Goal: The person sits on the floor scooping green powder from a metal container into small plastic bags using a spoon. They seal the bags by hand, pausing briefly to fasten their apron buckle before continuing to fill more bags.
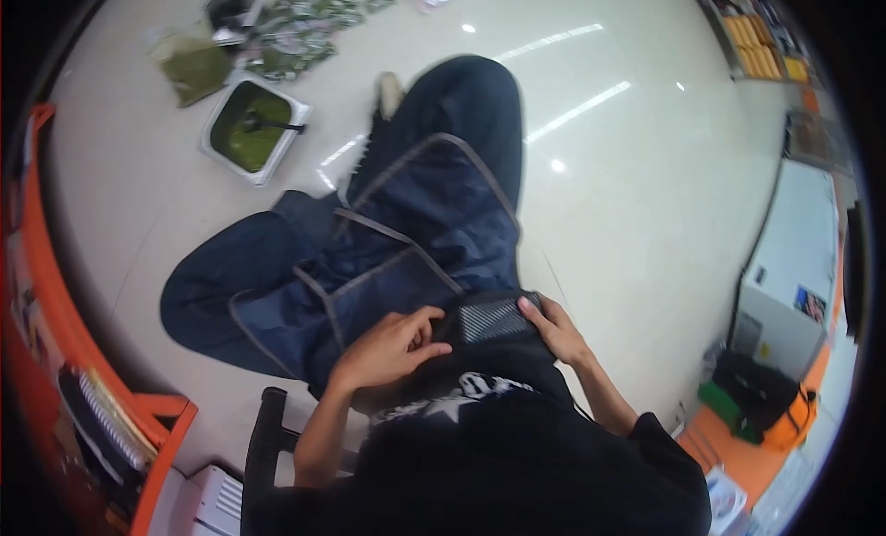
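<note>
A black case with a grey, diagonally ribbed panel [494,322] lies against my waist, over the top of the dark apron [392,278]. My right hand [551,328] grips its right end, thumb on the upper face and the other fingers mostly hidden behind. Beside the left end, my left hand [397,345] is half curled, with thumb and forefinger apart at the black material. Nothing held shows in that hand, though its inner side is partly hidden. Below the hands is a black shirt [480,444] with white print.
On the floor stand a metal tub [254,130] of green paste with a dark-handled utensil, a second tub [233,10], a bag of green stuff [191,67] and several clear packets [305,29]. A chair armrest [263,444], orange shelving [152,416] and a white cabinet [789,250] flank me.
</note>
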A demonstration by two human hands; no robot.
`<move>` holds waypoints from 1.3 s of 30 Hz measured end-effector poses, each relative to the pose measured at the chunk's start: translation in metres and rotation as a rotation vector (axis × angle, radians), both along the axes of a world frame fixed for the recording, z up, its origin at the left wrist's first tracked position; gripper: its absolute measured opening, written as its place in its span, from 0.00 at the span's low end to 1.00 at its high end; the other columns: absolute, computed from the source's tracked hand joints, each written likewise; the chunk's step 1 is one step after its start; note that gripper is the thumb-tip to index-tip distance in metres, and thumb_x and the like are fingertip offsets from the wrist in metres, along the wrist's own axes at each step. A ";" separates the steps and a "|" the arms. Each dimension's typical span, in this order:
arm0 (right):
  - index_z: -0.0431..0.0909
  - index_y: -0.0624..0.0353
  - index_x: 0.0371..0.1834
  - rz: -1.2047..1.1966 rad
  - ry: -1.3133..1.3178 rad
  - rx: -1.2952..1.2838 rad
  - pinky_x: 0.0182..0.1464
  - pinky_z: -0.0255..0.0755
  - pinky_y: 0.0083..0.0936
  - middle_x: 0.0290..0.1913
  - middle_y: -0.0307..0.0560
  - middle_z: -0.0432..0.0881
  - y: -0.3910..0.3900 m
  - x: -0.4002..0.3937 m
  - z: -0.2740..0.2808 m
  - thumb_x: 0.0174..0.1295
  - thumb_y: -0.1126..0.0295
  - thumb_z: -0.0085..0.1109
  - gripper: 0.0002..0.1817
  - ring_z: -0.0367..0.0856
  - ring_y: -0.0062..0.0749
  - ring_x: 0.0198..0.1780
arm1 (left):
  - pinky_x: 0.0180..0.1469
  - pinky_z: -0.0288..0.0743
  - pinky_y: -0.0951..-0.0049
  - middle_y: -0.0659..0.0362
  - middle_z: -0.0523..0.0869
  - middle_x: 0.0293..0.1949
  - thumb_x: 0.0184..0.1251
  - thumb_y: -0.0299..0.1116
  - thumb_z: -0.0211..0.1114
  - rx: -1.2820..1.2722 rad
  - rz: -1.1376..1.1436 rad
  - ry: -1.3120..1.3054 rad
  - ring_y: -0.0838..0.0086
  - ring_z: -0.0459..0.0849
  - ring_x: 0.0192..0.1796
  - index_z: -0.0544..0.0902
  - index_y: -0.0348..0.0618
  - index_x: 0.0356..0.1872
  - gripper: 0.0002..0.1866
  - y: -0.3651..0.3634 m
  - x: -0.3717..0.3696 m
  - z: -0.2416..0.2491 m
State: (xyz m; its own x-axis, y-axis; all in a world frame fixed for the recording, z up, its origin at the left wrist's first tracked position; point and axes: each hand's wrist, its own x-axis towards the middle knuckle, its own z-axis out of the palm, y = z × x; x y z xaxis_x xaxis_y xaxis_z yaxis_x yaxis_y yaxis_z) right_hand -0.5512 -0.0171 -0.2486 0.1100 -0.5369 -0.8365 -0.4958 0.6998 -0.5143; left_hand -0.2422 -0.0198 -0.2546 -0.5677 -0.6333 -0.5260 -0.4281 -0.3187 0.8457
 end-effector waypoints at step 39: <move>0.84 0.58 0.35 0.645 0.557 -1.576 0.43 0.78 0.42 0.38 0.52 0.85 -0.530 0.290 -0.052 0.60 0.68 0.60 0.07 0.84 0.51 0.39 | 0.63 0.73 0.49 0.30 0.76 0.57 0.80 0.40 0.48 -0.423 0.958 -0.616 0.37 0.77 0.60 0.72 0.31 0.67 0.25 -0.194 0.254 -0.149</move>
State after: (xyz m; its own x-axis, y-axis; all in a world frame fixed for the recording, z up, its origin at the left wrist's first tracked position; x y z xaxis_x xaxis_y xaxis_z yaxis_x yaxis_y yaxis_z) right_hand -0.2608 -0.5474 -0.3010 0.5167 -0.7754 0.3630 -0.7954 -0.5916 -0.1315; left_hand 0.0122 -0.2140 -0.4036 0.4966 -0.8462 -0.1934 -0.5372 -0.4746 0.6973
